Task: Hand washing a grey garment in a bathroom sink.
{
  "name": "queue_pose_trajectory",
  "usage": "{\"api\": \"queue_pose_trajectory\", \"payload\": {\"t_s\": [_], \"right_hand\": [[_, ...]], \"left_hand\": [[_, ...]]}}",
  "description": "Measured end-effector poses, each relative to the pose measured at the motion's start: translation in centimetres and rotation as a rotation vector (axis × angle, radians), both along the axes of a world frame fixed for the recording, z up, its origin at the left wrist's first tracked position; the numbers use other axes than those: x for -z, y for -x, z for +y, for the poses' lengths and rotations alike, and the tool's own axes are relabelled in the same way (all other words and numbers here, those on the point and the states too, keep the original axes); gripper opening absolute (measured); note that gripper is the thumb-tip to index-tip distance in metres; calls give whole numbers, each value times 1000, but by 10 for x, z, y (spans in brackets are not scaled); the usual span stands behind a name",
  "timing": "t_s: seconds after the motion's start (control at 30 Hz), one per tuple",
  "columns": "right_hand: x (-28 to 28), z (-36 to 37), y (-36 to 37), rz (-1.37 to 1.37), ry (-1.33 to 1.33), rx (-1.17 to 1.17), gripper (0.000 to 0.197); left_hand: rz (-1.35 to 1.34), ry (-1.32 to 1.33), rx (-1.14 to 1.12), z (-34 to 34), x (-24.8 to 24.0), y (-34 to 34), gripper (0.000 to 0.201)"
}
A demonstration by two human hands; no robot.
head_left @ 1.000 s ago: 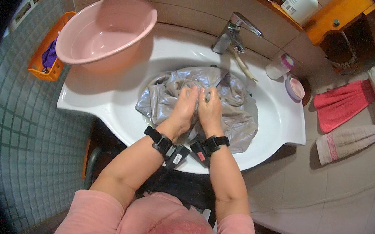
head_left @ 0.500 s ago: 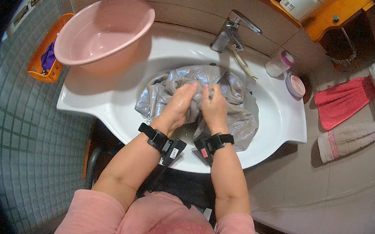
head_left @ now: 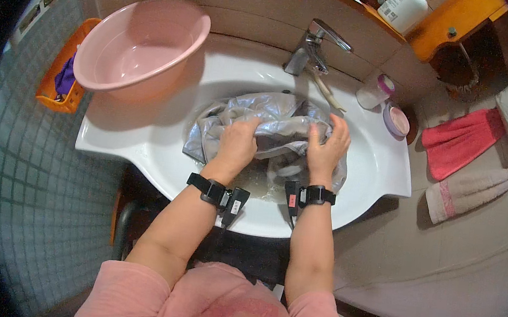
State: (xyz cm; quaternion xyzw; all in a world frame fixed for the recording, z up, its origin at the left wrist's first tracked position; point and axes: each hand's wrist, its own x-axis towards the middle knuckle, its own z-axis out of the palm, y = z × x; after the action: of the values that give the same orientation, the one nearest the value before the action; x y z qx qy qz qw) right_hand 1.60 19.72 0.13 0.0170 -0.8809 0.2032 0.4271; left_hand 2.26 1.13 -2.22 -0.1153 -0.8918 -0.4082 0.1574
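Note:
A wet, shiny silver-grey piece of fabric [head_left: 272, 103] lies bunched in murky water in the white sink [head_left: 378, 159]. My left hand [head_left: 238, 141] is closed on a fold of it near the middle of the basin. On the right side of the heap, my right hand [head_left: 328, 146] has its thumb and fingers spread apart, touching the fabric. A raised fold runs across between the two hands, and below it the water shows. Each wrist wears a black strap with a small box.
A pink basin [head_left: 142, 48] stands on the sink's left ledge, beside an orange basket [head_left: 69, 65]. Behind the sink rises a chrome faucet [head_left: 309, 47]. A lidded jar [head_left: 375, 91] and a round container [head_left: 397, 119] sit at right, near a hanging red towel [head_left: 460, 143] and beige towel [head_left: 470, 192].
My hands were close together, pinching the fabric at the centre. The right hand has moved right and spread its fingers; the left has shifted slightly down and left. A fold now stretches between them.

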Motion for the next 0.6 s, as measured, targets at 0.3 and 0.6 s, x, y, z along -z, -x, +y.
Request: {"api": "queue_pose_trajectory", "payload": {"t_s": [0.3, 0.6], "right_hand": [[13, -34, -6, -257, -256, -366, 44], [12, -14, 8, -339, 992, -506, 29]], "left_hand": [[260, -346, 74, 0, -14, 3, 35], [218, 53, -112, -7, -10, -1, 39]]}}
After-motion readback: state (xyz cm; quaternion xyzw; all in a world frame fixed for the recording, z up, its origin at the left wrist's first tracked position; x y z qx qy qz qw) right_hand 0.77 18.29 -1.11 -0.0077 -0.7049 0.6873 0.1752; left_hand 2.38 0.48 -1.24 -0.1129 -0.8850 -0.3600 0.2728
